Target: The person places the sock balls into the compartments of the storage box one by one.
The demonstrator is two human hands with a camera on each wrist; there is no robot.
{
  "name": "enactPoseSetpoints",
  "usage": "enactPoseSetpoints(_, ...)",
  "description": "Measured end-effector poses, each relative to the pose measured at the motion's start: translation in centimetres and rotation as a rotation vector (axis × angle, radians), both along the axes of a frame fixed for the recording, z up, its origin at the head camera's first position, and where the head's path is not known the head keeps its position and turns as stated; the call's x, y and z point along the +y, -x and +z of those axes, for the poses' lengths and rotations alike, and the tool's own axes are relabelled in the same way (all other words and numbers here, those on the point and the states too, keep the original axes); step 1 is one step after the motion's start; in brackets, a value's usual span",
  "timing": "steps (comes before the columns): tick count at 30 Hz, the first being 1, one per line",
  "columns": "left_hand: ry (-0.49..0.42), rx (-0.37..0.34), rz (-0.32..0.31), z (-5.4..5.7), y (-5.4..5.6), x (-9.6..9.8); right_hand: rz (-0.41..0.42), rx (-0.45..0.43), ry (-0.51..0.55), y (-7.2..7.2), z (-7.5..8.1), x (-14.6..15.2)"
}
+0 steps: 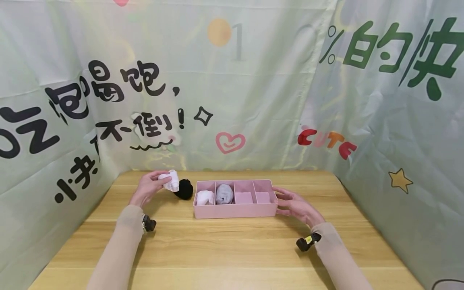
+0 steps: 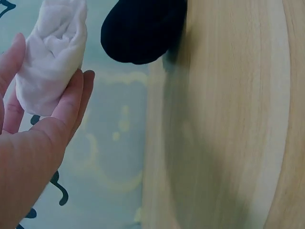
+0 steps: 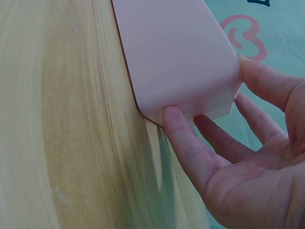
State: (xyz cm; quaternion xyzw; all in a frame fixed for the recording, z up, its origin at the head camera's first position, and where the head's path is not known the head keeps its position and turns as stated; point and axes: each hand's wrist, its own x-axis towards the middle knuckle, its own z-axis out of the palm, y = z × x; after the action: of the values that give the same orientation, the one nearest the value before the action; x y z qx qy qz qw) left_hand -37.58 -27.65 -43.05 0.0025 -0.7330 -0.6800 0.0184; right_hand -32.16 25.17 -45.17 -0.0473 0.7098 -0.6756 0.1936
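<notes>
White bundle [image 1: 172, 181] (rolled) is left of pink box [image 1: 235, 212].

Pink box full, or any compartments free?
The pink box is partly full: a white bundle and a gray bundle sit in its left half, while the two right compartments show bare floors.

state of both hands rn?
Left hand: holding the white rolled cloth between thumb and fingers.
Right hand: open, touching the right end of the pink box.
</notes>
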Motion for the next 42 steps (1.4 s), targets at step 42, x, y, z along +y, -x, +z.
enactPoseSetpoints(42, 0.000, 0.109, -0.093, 1.2, -0.1, 10.0, 0.019, 0.002, 0.014, -0.1, 0.1, -0.1)
